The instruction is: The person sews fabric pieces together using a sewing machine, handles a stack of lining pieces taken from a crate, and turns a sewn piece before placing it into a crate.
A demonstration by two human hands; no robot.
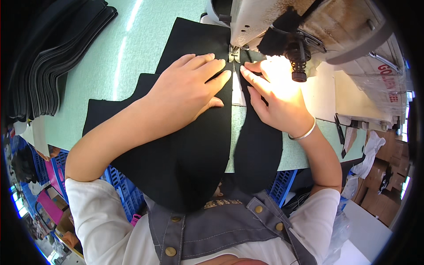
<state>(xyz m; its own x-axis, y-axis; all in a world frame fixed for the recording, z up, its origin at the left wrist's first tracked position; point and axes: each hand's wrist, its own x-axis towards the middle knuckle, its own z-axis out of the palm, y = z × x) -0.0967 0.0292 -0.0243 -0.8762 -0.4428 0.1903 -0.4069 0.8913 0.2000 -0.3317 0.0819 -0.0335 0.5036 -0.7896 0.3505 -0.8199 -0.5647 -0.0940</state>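
My left hand (190, 86) lies flat, fingers stretched out, on a large black fabric piece (185, 154), close to its right edge. That piece spreads over the table and hangs down past its front edge. My right hand (282, 99), with a bangle at the wrist, rests its outstretched fingertips on a narrower black fabric piece (258, 150) with a rounded near end. Between the two pieces runs a narrow gap. At its far end the presser foot (234, 54) of a sewing machine (260, 26) stands just beyond my fingertips. Strong lamp glare washes out part of my right hand.
A tall stack of black cut pieces (53, 57) sits on the pale green table (132, 48) at far left. Small dark snips (339, 129) lie toward the right edge. Blue plastic crates (121, 187) stand below, with cardboard boxes (380, 176) at right.
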